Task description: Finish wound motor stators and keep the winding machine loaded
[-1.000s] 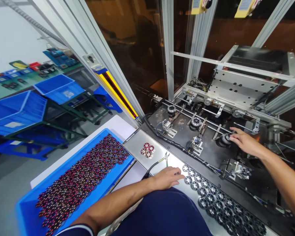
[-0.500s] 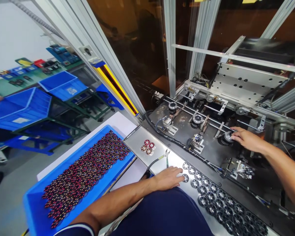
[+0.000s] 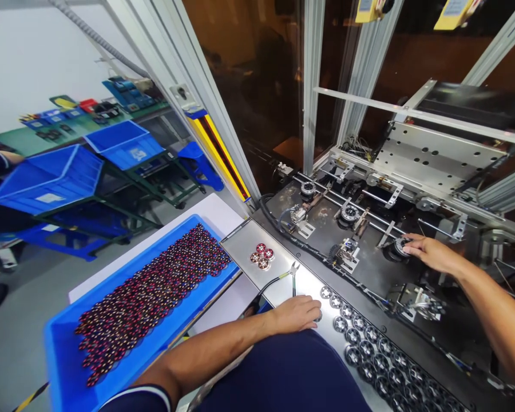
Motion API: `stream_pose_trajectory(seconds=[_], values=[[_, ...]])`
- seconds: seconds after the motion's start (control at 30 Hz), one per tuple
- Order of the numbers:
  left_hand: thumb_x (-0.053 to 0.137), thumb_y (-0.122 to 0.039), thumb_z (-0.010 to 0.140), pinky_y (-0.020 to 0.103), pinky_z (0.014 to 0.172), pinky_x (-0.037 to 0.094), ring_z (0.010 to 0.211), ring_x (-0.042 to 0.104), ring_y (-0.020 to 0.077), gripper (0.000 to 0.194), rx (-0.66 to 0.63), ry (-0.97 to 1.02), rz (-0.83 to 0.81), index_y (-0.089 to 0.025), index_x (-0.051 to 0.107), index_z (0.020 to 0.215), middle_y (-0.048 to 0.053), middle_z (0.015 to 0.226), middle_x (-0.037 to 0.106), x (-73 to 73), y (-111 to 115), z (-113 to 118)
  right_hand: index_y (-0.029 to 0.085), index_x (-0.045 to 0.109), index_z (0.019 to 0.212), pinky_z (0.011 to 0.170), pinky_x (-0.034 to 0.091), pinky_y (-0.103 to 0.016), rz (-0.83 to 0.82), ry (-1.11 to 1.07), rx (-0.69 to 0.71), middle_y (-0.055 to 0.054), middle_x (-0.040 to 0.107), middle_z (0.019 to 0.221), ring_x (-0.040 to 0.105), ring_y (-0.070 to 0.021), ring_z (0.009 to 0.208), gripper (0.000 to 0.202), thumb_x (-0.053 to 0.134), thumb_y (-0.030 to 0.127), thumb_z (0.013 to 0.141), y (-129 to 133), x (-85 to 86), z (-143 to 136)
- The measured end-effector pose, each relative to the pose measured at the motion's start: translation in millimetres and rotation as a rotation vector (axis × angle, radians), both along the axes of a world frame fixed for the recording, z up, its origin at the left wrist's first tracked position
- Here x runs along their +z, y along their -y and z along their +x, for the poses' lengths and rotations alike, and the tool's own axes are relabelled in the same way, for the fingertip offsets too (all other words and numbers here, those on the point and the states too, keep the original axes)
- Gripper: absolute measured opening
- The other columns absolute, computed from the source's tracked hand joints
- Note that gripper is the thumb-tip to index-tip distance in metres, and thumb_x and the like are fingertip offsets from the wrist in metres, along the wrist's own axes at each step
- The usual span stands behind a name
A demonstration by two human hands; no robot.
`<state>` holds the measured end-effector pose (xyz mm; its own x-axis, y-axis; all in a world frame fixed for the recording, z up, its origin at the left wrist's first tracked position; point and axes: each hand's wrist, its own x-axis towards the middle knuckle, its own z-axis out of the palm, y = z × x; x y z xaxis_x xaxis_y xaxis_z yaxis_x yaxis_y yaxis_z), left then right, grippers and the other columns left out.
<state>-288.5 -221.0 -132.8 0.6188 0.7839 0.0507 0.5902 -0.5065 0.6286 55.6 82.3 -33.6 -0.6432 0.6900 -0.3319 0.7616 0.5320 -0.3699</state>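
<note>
On the metal shelf, my left hand (image 3: 298, 313) has its fingers curled over a small spoked metal disc (image 3: 318, 316), which mostly hides under the fingertips. Rows of similar black and silver spoked discs (image 3: 371, 333) lie just to the right of it. At the machine's right-hand holder, my right hand (image 3: 429, 252) grips a spoked disc (image 3: 400, 246) with thumb and fingers; the disc sits level in its round seat. Two more holders to the left carry a middle disc (image 3: 349, 214) and a far disc (image 3: 308, 189).
Cutting pliers (image 3: 294, 277) and several red and gold discs (image 3: 261, 256) lie on the shelf (image 3: 240, 237). A blue tray (image 3: 62, 337) full of red-and-gold discs stands at left. Clamps, rods and cables crowd the machine bed. A yellow safety bar (image 3: 221, 151) runs along the frame post.
The camera view has shifted a little. My left hand has drawn its disc slightly left, away from the rows. My right hand stays on the disc at the right-hand holder.
</note>
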Motion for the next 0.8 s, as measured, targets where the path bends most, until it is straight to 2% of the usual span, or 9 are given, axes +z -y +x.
stream_pose_trajectory(seconds=[0.1,0.17,0.23,0.33,0.43,0.5,0.57,0.67,0.8], values=[[0.062,-0.036,0.094,0.030,0.082,0.051,0.089,0.065,0.0175,0.021,0.108,0.146,-0.043,-0.018,0.053,0.098,0.010,0.106,0.068,26.1,-2.8,-4.2,0.017,0.070,0.100,0.105,0.048,-0.045,0.017,-0.010,-0.041,-0.007,0.068,0.120,0.061,-0.0208,0.118,0.021,0.060,0.036,0.099,-0.3,8.4,-2.9],[0.061,-0.036,0.094,0.031,0.085,0.052,0.094,0.065,0.0172,0.025,0.215,0.266,-0.063,-0.018,0.050,0.106,0.011,0.112,0.067,54.8,-6.3,-10.5,0.017,0.070,0.095,0.101,0.051,-0.045,0.079,-0.026,-0.089,-0.008,0.070,0.114,0.065,-0.0209,0.111,0.023,0.062,0.038,0.097,3.9,20.8,-7.7],[0.061,-0.037,0.095,0.032,0.090,0.051,0.102,0.065,0.0175,0.031,0.318,0.389,-0.069,-0.018,0.046,0.113,0.014,0.119,0.065,89.0,-9.9,-19.0,0.015,0.070,0.087,0.100,0.050,-0.053,0.207,-0.077,-0.149,-0.015,0.069,0.113,0.066,-0.0295,0.110,0.032,0.060,0.045,0.095,19.1,41.1,-19.5],[0.063,-0.039,0.094,0.032,0.090,0.053,0.101,0.066,0.0159,0.037,0.388,0.533,-0.070,-0.018,0.042,0.115,0.015,0.120,0.065,137.4,-12.0,-31.0,0.016,0.070,0.095,0.112,0.037,-0.062,0.434,-0.263,-0.170,-0.026,0.061,0.127,0.056,-0.0433,0.125,0.047,0.049,0.058,0.094,74.7,81.0,-56.4],[0.079,-0.042,0.081,0.028,0.079,0.054,0.089,0.067,0.0132,0.050,0.361,0.783,-0.162,-0.018,0.044,0.108,0.012,0.111,0.068,167.6,-9.6,-35.5,0.030,0.055,0.135,0.118,0.039,-0.049,0.456,-0.562,0.100,-0.009,0.056,0.142,0.054,-0.0302,0.131,0.049,0.064,0.048,0.091,159.9,114.0,-107.5],[0.089,-0.040,0.067,0.025,0.071,0.052,0.081,0.066,0.0107,0.060,0.327,0.958,-0.250,-0.018,0.045,0.102,0.008,0.105,0.068,176.5,-7.1,-34.2,0.030,0.039,0.152,0.109,0.048,-0.051,0.418,-0.700,0.368,-0.011,0.056,0.140,0.054,-0.0312,0.129,0.070,0.070,0.035,0.090,211.7,123.8,-138.6],[0.094,-0.039,0.058,0.023,0.067,0.050,0.075,0.063,0.0087,0.066,0.288,1.046,-0.307,-0.018,0.046,0.098,0.005,0.099,0.068,179.5,-4.9,-30.9,0.030,0.037,0.155,0.093,0.056,-0.048,0.449,-0.763,0.400,-0.012,0.062,0.125,0.059,-0.0293,0.116,0.071,0.065,0.019,0.091,246.5,123.9,-160.1],[0.096,-0.040,0.053,0.025,0.071,0.052,0.077,0.065,0.0100,0.070,0.207,1.113,-0.366,-0.019,0.046,0.098,0.004,0.099,0.067,178.7,-2.1,-24.8,0.035,0.040,0.153,0.077,0.057,-0.046,0.534,-0.836,0.275,-0.011,0.065,0.106,0.061,-0.0277,0.098,0.072,0.061,0.008,0.090,269.8,114.0,-172.2],[0.086,-0.049,0.070,0.030,0.081,0.056,0.089,0.070,0.0147,0.056,0.220,1.117,-0.372,-0.018,0.050,0.099,0.009,0.104,0.069,172.3,3.0,-19.5,0.036,0.044,0.149,0.078,0.056,-0.049,0.590,-0.901,0.095,-0.010,0.064,0.103,0.061,-0.0287,0.095,0.073,0.066,0.007,0.085,282.2,105.8,-168.7]])
